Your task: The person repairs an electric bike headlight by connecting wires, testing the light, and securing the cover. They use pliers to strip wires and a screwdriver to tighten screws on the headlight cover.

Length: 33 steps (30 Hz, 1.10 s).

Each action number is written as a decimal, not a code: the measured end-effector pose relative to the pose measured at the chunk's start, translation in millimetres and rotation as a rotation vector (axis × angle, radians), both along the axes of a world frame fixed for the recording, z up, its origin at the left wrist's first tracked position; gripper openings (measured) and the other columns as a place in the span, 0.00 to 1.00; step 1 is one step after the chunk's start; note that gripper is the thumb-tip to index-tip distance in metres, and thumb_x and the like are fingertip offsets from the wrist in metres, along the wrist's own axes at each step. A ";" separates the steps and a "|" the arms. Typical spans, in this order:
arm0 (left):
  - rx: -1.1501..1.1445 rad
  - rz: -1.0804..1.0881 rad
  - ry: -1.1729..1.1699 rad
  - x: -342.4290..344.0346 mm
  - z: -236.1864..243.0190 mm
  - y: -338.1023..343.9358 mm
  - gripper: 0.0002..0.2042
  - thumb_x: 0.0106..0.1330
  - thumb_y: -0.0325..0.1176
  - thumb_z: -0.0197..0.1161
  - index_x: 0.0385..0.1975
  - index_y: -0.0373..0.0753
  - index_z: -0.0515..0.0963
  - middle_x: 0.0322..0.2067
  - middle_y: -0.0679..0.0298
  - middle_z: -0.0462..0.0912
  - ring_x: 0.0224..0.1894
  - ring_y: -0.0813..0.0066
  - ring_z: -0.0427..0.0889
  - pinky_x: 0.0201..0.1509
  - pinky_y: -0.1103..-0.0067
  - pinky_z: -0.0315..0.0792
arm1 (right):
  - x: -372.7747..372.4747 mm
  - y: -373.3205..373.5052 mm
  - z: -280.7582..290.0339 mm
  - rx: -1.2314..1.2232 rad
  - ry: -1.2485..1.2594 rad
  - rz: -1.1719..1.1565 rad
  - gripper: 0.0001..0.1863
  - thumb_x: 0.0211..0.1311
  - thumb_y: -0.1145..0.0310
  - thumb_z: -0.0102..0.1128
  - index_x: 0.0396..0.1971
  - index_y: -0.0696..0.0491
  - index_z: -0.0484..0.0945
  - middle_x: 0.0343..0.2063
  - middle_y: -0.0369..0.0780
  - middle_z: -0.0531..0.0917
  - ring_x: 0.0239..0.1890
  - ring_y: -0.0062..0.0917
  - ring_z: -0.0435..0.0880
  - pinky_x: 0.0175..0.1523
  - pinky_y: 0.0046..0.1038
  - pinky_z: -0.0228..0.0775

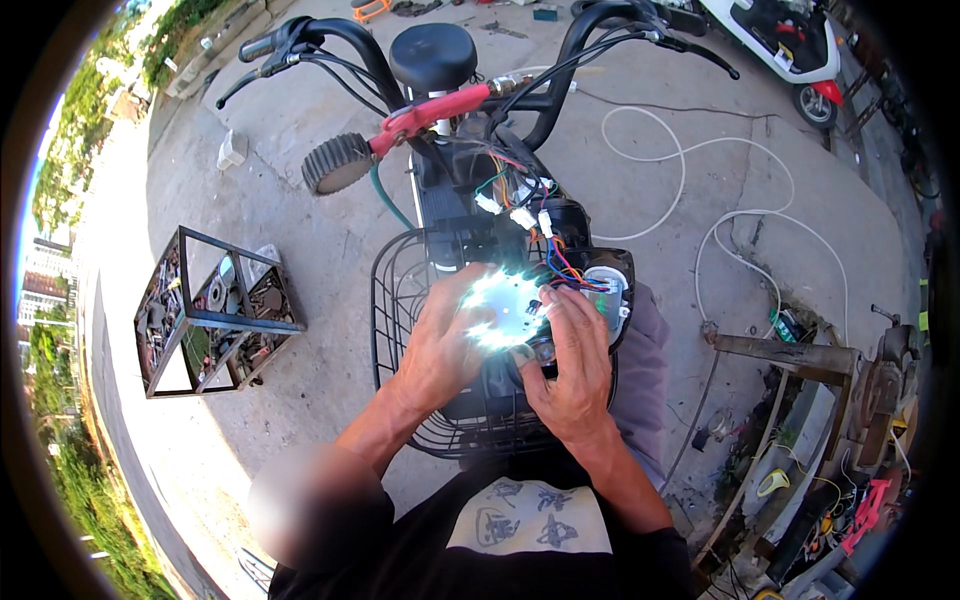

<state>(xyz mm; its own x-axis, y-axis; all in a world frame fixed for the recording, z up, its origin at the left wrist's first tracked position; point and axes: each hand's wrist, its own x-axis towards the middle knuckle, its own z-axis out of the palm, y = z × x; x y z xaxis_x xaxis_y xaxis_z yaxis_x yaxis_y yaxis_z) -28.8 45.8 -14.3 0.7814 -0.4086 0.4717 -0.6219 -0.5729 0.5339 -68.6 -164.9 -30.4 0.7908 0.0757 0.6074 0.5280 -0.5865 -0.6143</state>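
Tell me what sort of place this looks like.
Probably an outdoor repair yard for scooters or e-bikes: colored wires lie exposed on the handlebarred vehicle, a metal-framed rack holds assorted parts, and a white-and-red scooter is parked on the concrete.

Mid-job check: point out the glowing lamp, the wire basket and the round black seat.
Lamp (507, 310): head view, middle of its bright face.
Basket (374, 310): head view, wire at its left side.
Seat (433, 55): head view, middle of its top.
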 end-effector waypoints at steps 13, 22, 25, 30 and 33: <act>-0.012 -0.008 0.030 -1.1 1.8 1.0 0.25 0.53 0.09 0.67 0.51 0.37 0.74 0.69 0.44 0.77 0.66 0.42 0.83 0.65 0.57 0.82 | 0.3 1.0 1.7 0.001 0.004 -0.006 0.45 0.51 0.84 0.72 0.75 0.66 0.75 0.64 0.54 0.85 0.69 0.55 0.83 0.74 0.50 0.76; 0.014 -0.014 0.023 -1.7 0.6 1.9 0.29 0.53 0.10 0.70 0.55 0.39 0.75 0.69 0.46 0.77 0.67 0.43 0.82 0.68 0.57 0.81 | -0.6 0.9 0.4 0.001 0.010 -0.012 0.45 0.50 0.85 0.71 0.75 0.65 0.75 0.65 0.53 0.85 0.69 0.54 0.83 0.74 0.50 0.75; 0.014 -0.017 0.033 -2.1 2.2 1.0 0.28 0.53 0.11 0.70 0.55 0.39 0.75 0.69 0.47 0.76 0.67 0.43 0.82 0.68 0.57 0.81 | -1.2 0.8 0.2 -0.002 0.014 -0.015 0.45 0.50 0.85 0.70 0.75 0.65 0.75 0.65 0.53 0.85 0.69 0.54 0.83 0.74 0.50 0.75; 0.020 -0.012 0.033 -2.7 0.6 1.4 0.28 0.54 0.11 0.70 0.56 0.39 0.75 0.69 0.46 0.77 0.67 0.42 0.82 0.69 0.57 0.80 | -1.4 0.7 0.6 0.001 0.005 -0.014 0.46 0.49 0.85 0.71 0.75 0.64 0.75 0.65 0.53 0.85 0.69 0.54 0.82 0.74 0.50 0.76; 0.016 -0.015 0.033 -3.0 0.8 1.0 0.29 0.54 0.11 0.70 0.57 0.38 0.75 0.68 0.46 0.77 0.67 0.42 0.82 0.69 0.57 0.80 | -2.0 0.3 0.6 0.005 0.009 -0.012 0.46 0.49 0.85 0.71 0.75 0.64 0.75 0.65 0.53 0.85 0.69 0.54 0.83 0.74 0.50 0.76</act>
<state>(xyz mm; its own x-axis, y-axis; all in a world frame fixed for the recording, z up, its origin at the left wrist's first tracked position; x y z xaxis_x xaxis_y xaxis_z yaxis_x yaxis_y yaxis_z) -31.8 46.9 -13.5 0.7902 -0.4278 0.4388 -0.6125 -0.5725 0.5451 -70.7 -164.6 -29.8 0.7968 0.0636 0.6009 0.5158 -0.5896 -0.6216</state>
